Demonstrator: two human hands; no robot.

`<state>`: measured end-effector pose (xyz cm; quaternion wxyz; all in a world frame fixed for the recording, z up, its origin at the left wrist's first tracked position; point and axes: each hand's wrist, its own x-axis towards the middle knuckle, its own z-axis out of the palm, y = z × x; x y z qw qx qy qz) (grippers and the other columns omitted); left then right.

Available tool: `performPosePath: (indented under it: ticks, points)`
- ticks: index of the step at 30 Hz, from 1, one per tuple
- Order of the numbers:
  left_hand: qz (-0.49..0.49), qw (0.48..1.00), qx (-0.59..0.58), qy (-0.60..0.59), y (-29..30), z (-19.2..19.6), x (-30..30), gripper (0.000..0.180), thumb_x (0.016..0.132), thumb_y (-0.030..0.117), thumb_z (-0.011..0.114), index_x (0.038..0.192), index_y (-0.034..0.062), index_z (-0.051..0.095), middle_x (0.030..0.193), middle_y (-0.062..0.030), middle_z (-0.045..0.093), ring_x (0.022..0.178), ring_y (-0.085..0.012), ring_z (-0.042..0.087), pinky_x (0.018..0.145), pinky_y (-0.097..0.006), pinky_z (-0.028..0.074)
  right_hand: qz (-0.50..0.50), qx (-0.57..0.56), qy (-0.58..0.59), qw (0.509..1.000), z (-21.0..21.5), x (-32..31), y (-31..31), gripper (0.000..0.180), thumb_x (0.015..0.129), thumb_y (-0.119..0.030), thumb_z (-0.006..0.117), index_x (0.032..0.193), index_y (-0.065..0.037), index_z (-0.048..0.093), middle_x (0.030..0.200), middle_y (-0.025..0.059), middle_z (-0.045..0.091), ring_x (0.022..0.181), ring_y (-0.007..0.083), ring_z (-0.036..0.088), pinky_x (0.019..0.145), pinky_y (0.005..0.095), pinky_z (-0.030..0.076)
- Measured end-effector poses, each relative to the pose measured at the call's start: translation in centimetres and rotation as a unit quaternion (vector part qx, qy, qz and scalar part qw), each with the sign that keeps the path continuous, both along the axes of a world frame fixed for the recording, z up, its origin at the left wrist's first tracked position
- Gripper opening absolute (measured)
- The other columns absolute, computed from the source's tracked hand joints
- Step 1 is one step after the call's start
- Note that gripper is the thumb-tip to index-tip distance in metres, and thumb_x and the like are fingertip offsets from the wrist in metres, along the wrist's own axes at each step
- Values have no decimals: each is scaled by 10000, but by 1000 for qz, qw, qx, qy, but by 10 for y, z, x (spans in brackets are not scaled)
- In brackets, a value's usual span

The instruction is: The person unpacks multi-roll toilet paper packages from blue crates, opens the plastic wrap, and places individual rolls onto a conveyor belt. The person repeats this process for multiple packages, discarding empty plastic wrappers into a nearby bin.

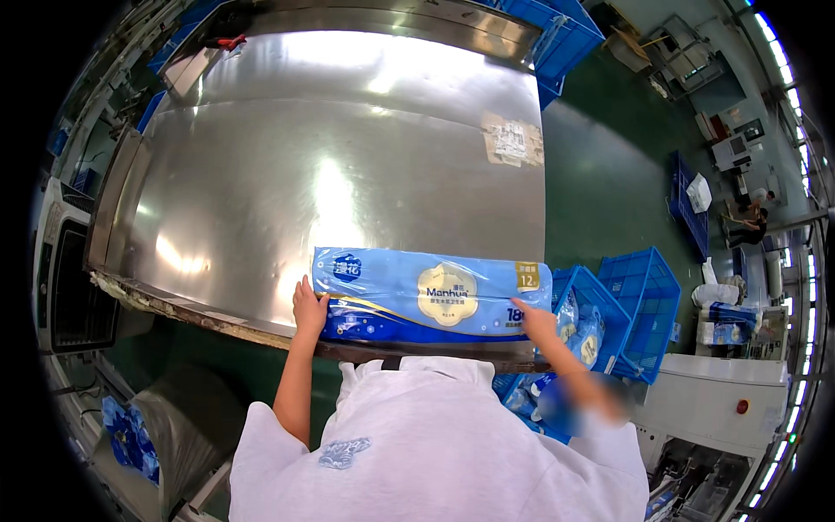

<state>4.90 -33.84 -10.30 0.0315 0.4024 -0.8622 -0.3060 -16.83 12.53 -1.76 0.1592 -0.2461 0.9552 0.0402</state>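
Note:
A long blue plastic-wrapped pack of paper rolls [430, 296] lies along the near edge of a large shiny steel table [330, 165]. My left hand [309, 309] presses flat against the pack's left end. My right hand [535, 320] grips its right end near the table's right corner. Both forearms come up from below, over my white garment.
Blue plastic crates [648, 300] stand on the green floor to the right, one holding more blue packs [584, 331]. More blue crates [561, 39] sit behind the table. A white machine [722, 409] is at lower right. Another person [748, 224] works far right.

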Motion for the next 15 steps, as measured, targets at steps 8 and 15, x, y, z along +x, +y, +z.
performPosePath:
  ticks: [8, 15]
  points:
    - [-433, 878, -137, 152, 91, 15, -117, 661, 646, 168, 662, 1268, 85, 455, 1365, -251, 324, 1292, -428, 266, 1046, -532, 229, 141, -288, 23, 947, -30, 23, -104, 239, 728, -138, 596, 948, -51, 632, 998, 163, 602, 894, 353, 566, 770, 429, 466]
    - [-558, 810, -114, -140, 109, 41, -155, 1027, 631, 194, 744, 1455, 176, 131, 1481, -263, 24, 1358, -444, 111, 1027, -638, 151, 49, -224, -24, 973, -18, 49, -160, 382, 762, -358, 632, 893, 0, 610, 863, 194, 623, 840, 363, 589, 729, 430, 459]
